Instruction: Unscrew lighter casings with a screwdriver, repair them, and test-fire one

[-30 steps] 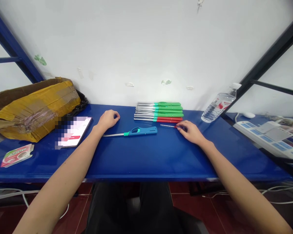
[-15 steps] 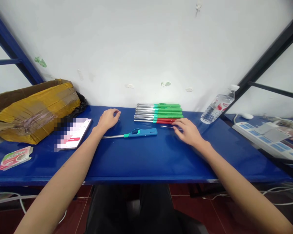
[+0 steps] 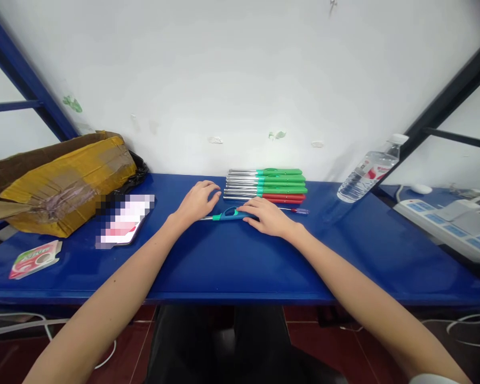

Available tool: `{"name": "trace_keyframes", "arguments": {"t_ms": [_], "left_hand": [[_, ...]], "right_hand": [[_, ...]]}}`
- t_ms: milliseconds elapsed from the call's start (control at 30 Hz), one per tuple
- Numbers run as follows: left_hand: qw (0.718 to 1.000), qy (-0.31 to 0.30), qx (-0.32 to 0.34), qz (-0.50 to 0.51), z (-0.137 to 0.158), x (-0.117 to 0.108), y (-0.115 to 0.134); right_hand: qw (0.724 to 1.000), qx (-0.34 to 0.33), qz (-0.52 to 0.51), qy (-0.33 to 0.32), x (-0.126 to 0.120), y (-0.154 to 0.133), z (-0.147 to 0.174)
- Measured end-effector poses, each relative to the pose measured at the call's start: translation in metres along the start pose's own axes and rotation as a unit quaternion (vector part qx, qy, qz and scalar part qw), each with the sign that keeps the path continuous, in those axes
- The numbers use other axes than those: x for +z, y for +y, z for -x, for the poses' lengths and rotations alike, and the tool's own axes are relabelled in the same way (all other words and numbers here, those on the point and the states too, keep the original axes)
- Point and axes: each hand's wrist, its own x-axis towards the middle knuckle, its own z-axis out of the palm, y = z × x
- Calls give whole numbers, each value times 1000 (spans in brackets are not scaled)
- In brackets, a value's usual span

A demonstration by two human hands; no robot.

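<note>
A gas lighter with a blue handle (image 3: 229, 214) and a metal tube lies on the blue table. My right hand (image 3: 266, 216) is over the rear of its handle, fingers on the far side and thumb on the near side. My left hand (image 3: 200, 202) is by the tube, thumb and fingers apart, and covers part of the tube. Behind lies a row of several lighters with green handles (image 3: 286, 181) and red handles (image 3: 284, 198), tubes pointing left. A small screwdriver (image 3: 300, 212) with a clear purplish handle rests just right of my right hand.
On the left are a taped cardboard box (image 3: 68, 184), a phone (image 3: 130, 218) partly blurred out, and a torn printed packet (image 3: 36, 260). A water bottle (image 3: 370, 170) leans at the right, near a white power strip (image 3: 444, 224). A white wall (image 3: 240, 80) stands behind the table.
My right hand has left the screwdriver lying on the table and moved left onto the blue lighter. My left hand has shifted right along the tube. The lighter has moved slightly.
</note>
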Motion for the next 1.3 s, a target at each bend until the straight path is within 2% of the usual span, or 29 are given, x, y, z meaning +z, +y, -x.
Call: {"name": "trace_keyframes", "arguments": {"t_ms": [333, 500, 667, 933, 1167, 1300], "left_hand": [[993, -81, 87, 9, 7, 0, 16], [988, -112, 106, 10, 20, 0, 10], [986, -123, 112, 17, 26, -1, -1], [983, -117, 129, 53, 25, 6, 6], [981, -135, 140, 24, 26, 16, 3], [980, -117, 158, 20, 27, 15, 7]], "right_hand": [[999, 33, -21, 21, -1, 9, 8], [999, 39, -24, 17, 0, 9, 7], [998, 57, -23, 17, 0, 5, 6], [998, 53, -25, 14, 10, -1, 3], [999, 43, -18, 11, 10, -4, 3], [998, 56, -10, 0, 8, -6, 4]]}}
